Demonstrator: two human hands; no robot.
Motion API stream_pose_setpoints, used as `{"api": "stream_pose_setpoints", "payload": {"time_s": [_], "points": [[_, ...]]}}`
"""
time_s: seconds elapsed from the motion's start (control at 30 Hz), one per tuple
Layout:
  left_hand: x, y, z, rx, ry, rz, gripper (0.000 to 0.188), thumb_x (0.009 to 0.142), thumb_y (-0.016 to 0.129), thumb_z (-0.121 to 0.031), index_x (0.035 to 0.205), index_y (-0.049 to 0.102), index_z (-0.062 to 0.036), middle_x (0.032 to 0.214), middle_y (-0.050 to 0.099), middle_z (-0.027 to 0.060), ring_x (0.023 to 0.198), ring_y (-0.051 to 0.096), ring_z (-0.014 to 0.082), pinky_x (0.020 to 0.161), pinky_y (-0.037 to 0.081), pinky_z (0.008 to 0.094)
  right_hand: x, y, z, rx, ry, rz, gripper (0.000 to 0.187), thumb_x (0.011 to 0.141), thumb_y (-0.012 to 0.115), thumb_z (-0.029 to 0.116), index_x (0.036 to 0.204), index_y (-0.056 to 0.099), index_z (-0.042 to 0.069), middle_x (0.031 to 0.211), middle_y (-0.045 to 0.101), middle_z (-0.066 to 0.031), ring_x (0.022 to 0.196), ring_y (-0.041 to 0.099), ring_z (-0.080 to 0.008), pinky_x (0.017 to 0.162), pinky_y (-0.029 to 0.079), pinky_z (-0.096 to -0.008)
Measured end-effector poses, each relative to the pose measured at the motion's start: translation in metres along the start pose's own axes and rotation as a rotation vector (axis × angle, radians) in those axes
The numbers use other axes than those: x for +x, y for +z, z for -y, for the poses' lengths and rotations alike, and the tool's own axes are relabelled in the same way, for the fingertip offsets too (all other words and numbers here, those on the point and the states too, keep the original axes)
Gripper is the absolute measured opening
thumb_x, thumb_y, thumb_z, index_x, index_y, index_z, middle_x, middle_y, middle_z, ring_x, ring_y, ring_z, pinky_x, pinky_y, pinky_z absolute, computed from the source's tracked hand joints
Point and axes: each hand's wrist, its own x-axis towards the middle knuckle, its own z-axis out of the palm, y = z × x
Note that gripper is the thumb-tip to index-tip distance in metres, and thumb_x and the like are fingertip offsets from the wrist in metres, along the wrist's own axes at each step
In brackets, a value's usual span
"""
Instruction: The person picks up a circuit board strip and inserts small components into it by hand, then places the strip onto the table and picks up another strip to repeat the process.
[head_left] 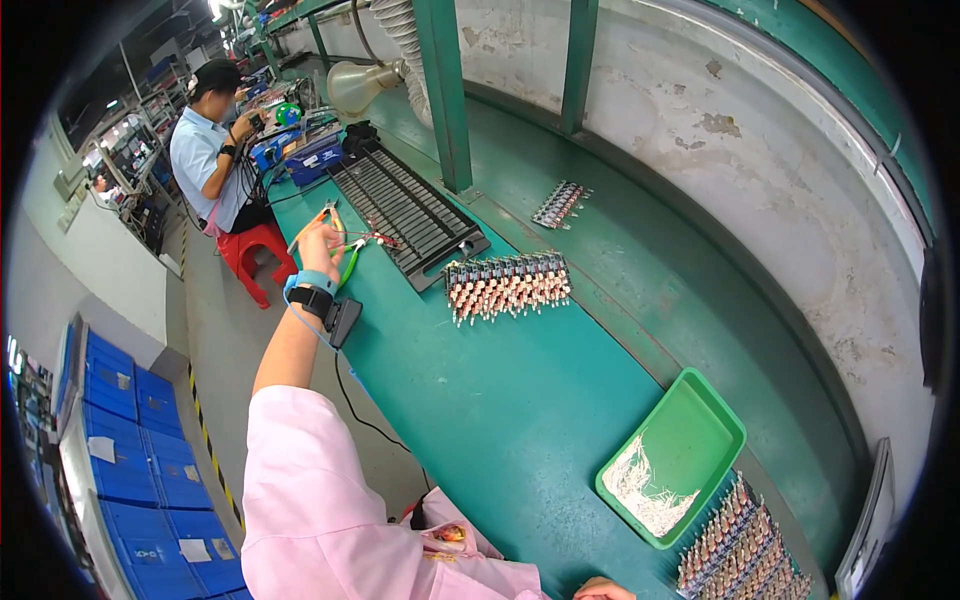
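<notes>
Your green counter (450, 390) runs along a peeling white wall (690, 170); a co-worker (208, 160) sits on a red stool (248, 262) further along. Your left hand (318, 250) is at the orange-handled pliers (328, 211) and green-handled pliers (349, 265), beside a black slotted rack (400, 205); you can't tell if its fingers grip either. Your right hand (603, 590) is cut off by the lower edge, fingers unclear, near a green tray (700, 420).

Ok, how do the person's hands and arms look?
The left hand wears no glove; its wrist has a light-blue band and a black strap, a dark box beside them. The pink sleeve ends near the elbow. The right hand, partly cropped, shows no glove.
</notes>
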Motion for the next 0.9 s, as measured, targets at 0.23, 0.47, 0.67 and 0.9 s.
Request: {"api": "stream_pose_setpoints", "payload": {"time_s": [0.23, 0.47, 0.67, 0.9], "points": [[0.047, 0.031, -0.029, 0.857, 0.758, 0.048, 0.019, 0.072, 0.051, -0.008, 0.088, 0.061, -0.0063, 0.083, 0.062, 0.0099, 0.074, 0.058, 0.0210, 0.068, 0.046, 0.0319, -0.002, -0.001, -0.002, 0.001, 0.035, -0.026, 0.007, 0.081, 0.055, 0.004, 0.083, 0.056, -0.002, 0.073, 0.055, -0.0082, 0.061, 0.050, -0.0127, 0.056, 0.040, -0.0228], [0.085, 0.035, -0.021, 1.751, 0.516, 0.691, 0.020, 0.072, 0.049, -0.011, 0.081, 0.067, -0.0116, 0.094, 0.064, 0.0110, 0.082, 0.057, 0.0288, 0.077, 0.046, 0.0350, 0.002, 0.000, -0.004, 0.031, 0.037, -0.037, 0.007, 0.081, 0.055, 0.004, 0.083, 0.056, -0.002, 0.073, 0.055, -0.0080, 0.060, 0.050, -0.0127, 0.056, 0.040, -0.0228], [0.046, 0.059, -0.025, 2.097, 0.561, 0.666, 0.020, 0.071, 0.051, -0.012, 0.081, 0.066, -0.0180, 0.095, 0.061, 0.0031, 0.097, 0.048, 0.0263, 0.082, 0.042, 0.0405, 0.001, 0.002, 0.000, 0.017, 0.030, -0.053, 0.007, 0.081, 0.056, 0.005, 0.083, 0.056, -0.002, 0.073, 0.055, -0.0079, 0.061, 0.050, -0.0127, 0.056, 0.040, -0.0228], [0.032, 0.066, -0.026, 2.219, 0.784, 0.557, 0.015, 0.068, 0.053, -0.013, 0.075, 0.063, -0.0206, 0.094, 0.056, 0.0005, 0.099, 0.046, 0.0222, 0.076, 0.040, 0.0435, 0.001, 0.002, 0.000, 0.021, 0.028, -0.036, 0.007, 0.081, 0.055, 0.005, 0.083, 0.056, -0.003, 0.073, 0.055, -0.0078, 0.062, 0.050, -0.0128, 0.056, 0.040, -0.0227]]}}
